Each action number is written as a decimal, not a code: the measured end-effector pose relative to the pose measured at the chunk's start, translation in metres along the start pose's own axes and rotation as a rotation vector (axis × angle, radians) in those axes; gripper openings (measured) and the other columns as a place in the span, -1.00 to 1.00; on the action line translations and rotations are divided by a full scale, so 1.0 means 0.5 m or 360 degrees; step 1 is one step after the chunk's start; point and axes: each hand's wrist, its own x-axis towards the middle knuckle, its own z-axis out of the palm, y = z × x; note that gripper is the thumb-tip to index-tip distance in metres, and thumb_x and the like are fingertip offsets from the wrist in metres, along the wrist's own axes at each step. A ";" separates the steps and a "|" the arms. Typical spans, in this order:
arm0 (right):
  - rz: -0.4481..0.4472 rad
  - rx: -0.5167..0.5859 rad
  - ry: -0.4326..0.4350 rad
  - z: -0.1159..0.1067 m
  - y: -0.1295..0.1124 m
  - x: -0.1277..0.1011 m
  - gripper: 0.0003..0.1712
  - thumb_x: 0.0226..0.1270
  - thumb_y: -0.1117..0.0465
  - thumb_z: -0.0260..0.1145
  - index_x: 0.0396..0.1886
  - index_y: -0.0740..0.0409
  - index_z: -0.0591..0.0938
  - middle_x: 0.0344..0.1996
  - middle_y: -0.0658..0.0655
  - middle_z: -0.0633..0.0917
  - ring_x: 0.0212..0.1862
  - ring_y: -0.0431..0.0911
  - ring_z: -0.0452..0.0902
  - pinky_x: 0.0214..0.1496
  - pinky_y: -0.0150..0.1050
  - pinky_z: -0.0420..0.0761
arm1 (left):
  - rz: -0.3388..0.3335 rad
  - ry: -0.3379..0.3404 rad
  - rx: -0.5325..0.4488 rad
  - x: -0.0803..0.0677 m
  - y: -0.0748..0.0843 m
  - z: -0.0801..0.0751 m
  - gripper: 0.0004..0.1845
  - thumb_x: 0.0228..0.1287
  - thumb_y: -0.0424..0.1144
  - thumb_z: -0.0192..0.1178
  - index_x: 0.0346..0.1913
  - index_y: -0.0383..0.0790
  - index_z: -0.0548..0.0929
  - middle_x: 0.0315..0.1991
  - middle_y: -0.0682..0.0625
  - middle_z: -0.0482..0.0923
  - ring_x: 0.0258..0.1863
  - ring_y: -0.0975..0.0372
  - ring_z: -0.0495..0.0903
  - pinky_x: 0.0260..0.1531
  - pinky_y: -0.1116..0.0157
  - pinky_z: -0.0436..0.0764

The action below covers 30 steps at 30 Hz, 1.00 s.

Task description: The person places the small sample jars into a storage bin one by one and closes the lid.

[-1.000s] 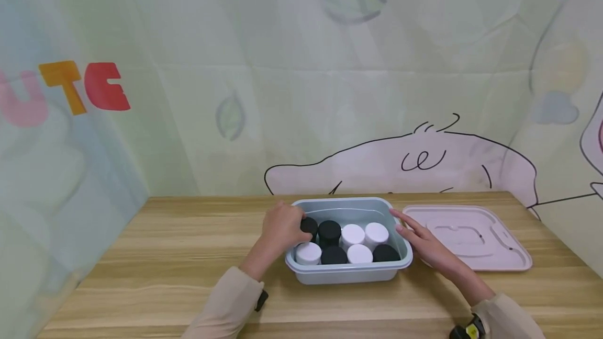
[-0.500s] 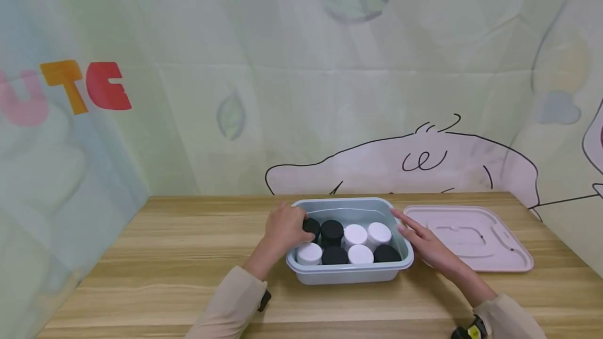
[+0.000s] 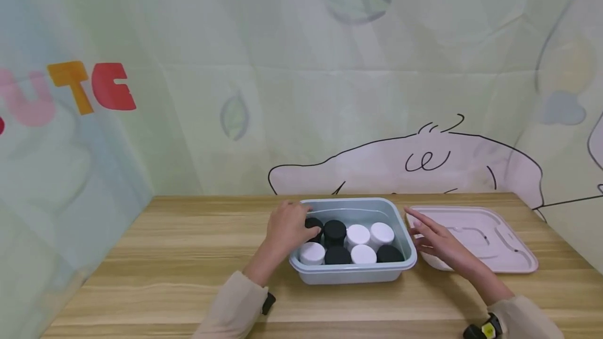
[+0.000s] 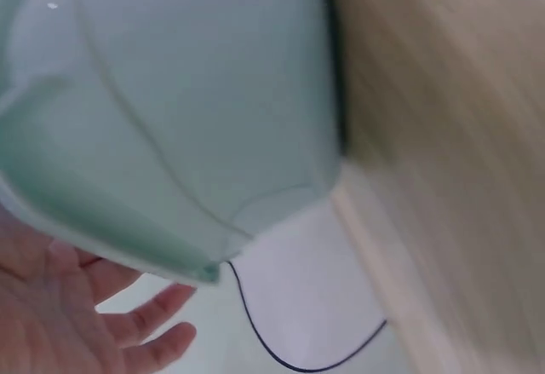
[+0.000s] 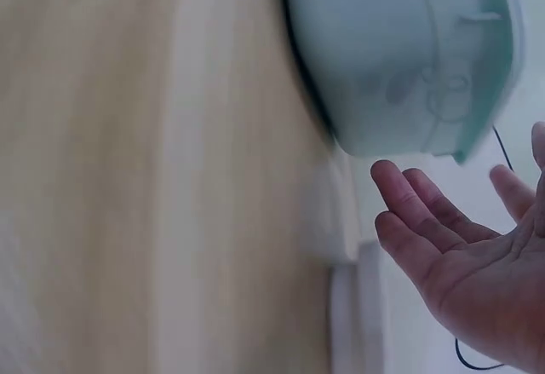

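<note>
A blue-grey plastic bin [image 3: 353, 273] stands on the wooden table and holds several round jars with black lids [image 3: 335, 229] and white lids [image 3: 358, 234]. My left hand [image 3: 288, 226] rests on the bin's left rim, its relaxed fingers reaching in beside a black-lidded jar [image 3: 313, 222]. The left wrist view shows the bin's outer wall [image 4: 170, 118] with that hand's fingers [image 4: 128, 327] straight past its rim. My right hand [image 3: 431, 237] hovers open just right of the bin, over the near left edge of a pink lid [image 3: 490, 245]. In the right wrist view its straight fingers [image 5: 426, 229] are apart from the bin [image 5: 392, 59].
The wooden table [image 3: 165, 255] stretches left of the bin and along the front. A printed fabric backdrop [image 3: 330, 93] closes off the back and both sides. The pink lid lies flat at the right, close to the table's right edge.
My right hand has come off the bin's right rim and moved right, over the pink lid's edge. My left hand stays at the left rim.
</note>
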 end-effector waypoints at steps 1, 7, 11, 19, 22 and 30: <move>-0.0004 -0.0004 0.0001 -0.007 -0.001 -0.001 -0.36 0.47 -0.03 -0.19 0.40 0.19 0.04 0.02 0.40 0.44 -0.06 0.04 0.53 0.06 0.01 0.45 | 0.0007 0.0015 -0.0037 -0.001 0.005 -0.004 -0.55 -0.06 -0.04 0.36 -0.10 -0.22 0.66 -0.17 -0.08 0.63 -0.12 0.05 0.51 -0.19 0.13 0.51; -0.0075 -0.0054 0.0040 -0.055 -0.002 -0.011 -0.36 0.46 -0.02 -0.15 0.32 0.34 0.16 -0.02 0.39 0.49 -0.11 -0.09 0.58 0.03 -0.11 0.50 | 0.0103 0.0067 -0.0368 -0.004 0.063 -0.024 -0.56 0.07 -0.12 0.27 0.02 -0.24 0.59 -0.06 -0.08 0.60 -0.04 0.08 0.53 -0.05 0.15 0.49; -0.0113 -0.0061 0.0096 -0.087 0.008 -0.020 -0.37 0.45 -0.01 -0.13 0.27 0.43 0.21 -0.04 0.38 0.49 -0.14 -0.20 0.59 -0.05 -0.33 0.52 | 0.0204 0.0104 -0.0547 0.000 0.113 -0.029 -0.56 0.11 -0.16 0.23 0.07 -0.21 0.56 -0.02 -0.04 0.58 0.00 0.15 0.52 -0.02 0.21 0.48; -0.0223 0.0055 0.0170 -0.155 0.055 -0.039 -0.75 0.45 0.06 -0.09 0.00 -0.20 0.47 -0.17 -0.16 0.59 -0.15 -0.30 0.57 -0.12 -0.47 0.52 | 0.0276 0.0060 -0.0912 0.015 0.205 -0.008 -0.53 0.14 -0.16 0.19 0.12 -0.23 0.50 -0.02 -0.04 0.56 -0.03 0.21 0.51 -0.07 0.34 0.47; -0.0251 0.0121 0.0202 -0.193 0.105 -0.031 -0.72 0.45 0.07 -0.09 0.03 -0.18 0.49 -0.16 -0.19 0.59 -0.15 -0.30 0.58 -0.13 -0.46 0.53 | 0.0236 -0.0010 -0.1048 0.020 0.241 0.000 -0.50 0.16 -0.14 0.19 0.17 -0.22 0.45 0.02 -0.04 0.52 -0.02 0.23 0.50 -0.09 0.35 0.47; -0.0150 0.0129 0.0451 -0.292 0.222 -0.012 -0.45 0.42 -0.02 -0.06 0.25 0.22 0.32 -0.20 -0.27 0.58 -0.17 -0.46 0.50 -0.23 -0.60 0.48 | -0.0028 -0.0198 -0.1482 0.028 0.331 0.032 -0.35 0.13 -0.07 0.23 0.29 -0.10 0.29 0.19 0.01 0.37 0.12 0.25 0.38 0.02 0.29 0.42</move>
